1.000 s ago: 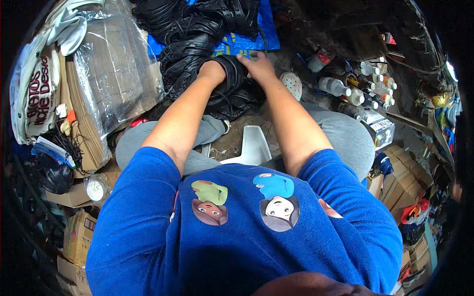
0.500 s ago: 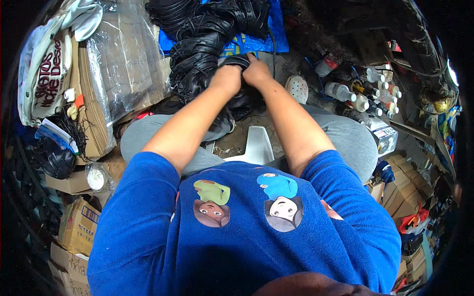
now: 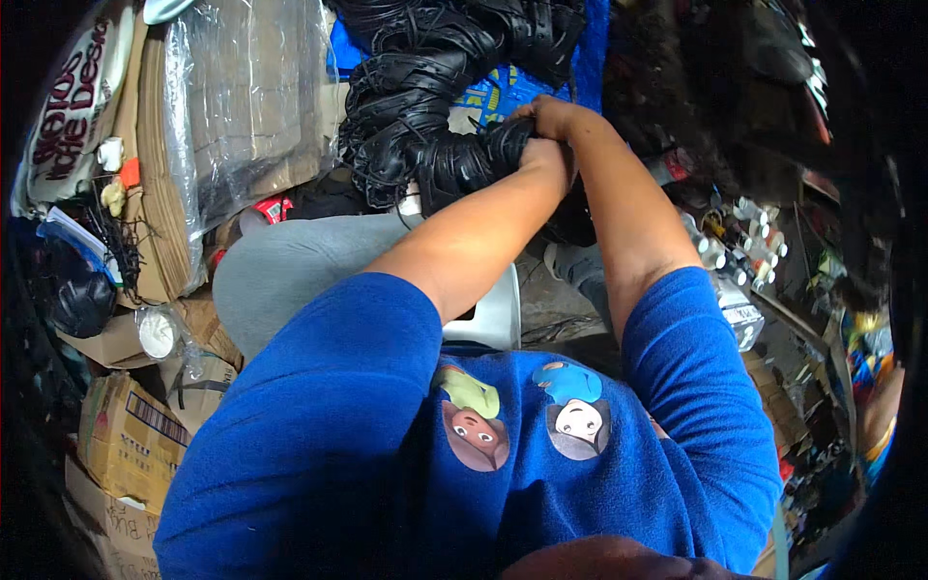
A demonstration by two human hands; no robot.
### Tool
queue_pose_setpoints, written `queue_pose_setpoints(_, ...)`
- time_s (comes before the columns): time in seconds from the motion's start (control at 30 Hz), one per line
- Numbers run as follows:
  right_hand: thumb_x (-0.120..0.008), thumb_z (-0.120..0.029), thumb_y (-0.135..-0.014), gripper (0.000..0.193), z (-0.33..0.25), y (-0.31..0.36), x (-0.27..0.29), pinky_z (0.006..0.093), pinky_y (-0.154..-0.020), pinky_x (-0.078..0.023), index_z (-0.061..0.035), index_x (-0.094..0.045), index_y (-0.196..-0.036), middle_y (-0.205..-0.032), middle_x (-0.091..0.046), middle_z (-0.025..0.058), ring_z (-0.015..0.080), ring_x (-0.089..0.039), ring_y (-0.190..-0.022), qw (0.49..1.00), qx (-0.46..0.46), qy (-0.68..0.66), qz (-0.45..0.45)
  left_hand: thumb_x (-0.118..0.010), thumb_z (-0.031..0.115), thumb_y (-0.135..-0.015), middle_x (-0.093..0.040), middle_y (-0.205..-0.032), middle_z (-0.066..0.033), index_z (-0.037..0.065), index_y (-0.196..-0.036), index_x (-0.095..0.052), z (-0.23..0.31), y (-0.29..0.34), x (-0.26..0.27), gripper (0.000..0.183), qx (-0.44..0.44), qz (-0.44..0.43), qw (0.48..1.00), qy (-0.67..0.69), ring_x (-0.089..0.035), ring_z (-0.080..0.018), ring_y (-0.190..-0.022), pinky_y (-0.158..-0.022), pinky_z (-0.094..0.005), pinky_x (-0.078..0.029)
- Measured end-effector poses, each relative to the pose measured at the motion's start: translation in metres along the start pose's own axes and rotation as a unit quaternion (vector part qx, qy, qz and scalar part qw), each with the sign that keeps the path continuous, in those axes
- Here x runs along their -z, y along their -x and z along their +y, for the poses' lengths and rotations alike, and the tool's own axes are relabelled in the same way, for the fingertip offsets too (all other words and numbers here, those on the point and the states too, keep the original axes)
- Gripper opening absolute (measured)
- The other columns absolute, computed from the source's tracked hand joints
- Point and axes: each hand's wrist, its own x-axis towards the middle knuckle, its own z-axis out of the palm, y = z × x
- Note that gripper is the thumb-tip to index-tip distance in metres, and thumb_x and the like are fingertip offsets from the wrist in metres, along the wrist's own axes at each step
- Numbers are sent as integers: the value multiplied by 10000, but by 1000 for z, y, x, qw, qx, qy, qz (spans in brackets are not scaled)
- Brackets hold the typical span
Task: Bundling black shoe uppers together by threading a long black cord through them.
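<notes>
A long, curving row of black, leathery pieces with thin laces (image 3: pixel 416 77), nested tightly like shoe uppers, lies ahead of me on a blue printed sheet (image 3: pixel 512 87). At the row's right end, my right hand (image 3: pixel 556 118) is closed over the last black pieces. My left hand (image 3: pixel 546 157) presses against the same end, just below the right one. Its fingers are hidden behind the black pieces and the right hand. The two wrists nearly touch.
Plastic-wrapped cardboard (image 3: pixel 251 106) stands at the left, with a white printed bag (image 3: pixel 72 106) beyond it. Cardboard boxes (image 3: pixel 135 430) crowd the lower left. Several bottles (image 3: pixel 739 237) lie at the right near a small box (image 3: pixel 742 319). A white stool (image 3: pixel 498 309) shows below my forearms.
Both hands have moved right along with the end of the black row, which now bends toward the right. My body has turned, and the whole view has shifted.
</notes>
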Motion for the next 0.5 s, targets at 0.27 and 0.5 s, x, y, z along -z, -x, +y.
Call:
queue_pose_setpoints(0.27,-505,88,-688,482,28,-47,14,287,-862,-419,-224,-643,-1028,-1049,-619,40,146,-564,-930,989,52,139,-18,-441,280,-838,-542,-1164,-95,136,-1119,-562,1,-31,11,338,58,-43,984,165,-550,-241,-1036,-860,-374,-438)
queue_pose_setpoints(0.5,-444,-12,-765,417,8,-62,11,406,-900,-402,-233,-614,-1076,-1179,-539,65,251,-527,-1008,963,55,90,-249,-452,209,-829,-535,-1162,-130,94,-1115,-564,-7,-43,-7,328,0,-63,997,46,-546,-239,-1039,-847,-381,-449)
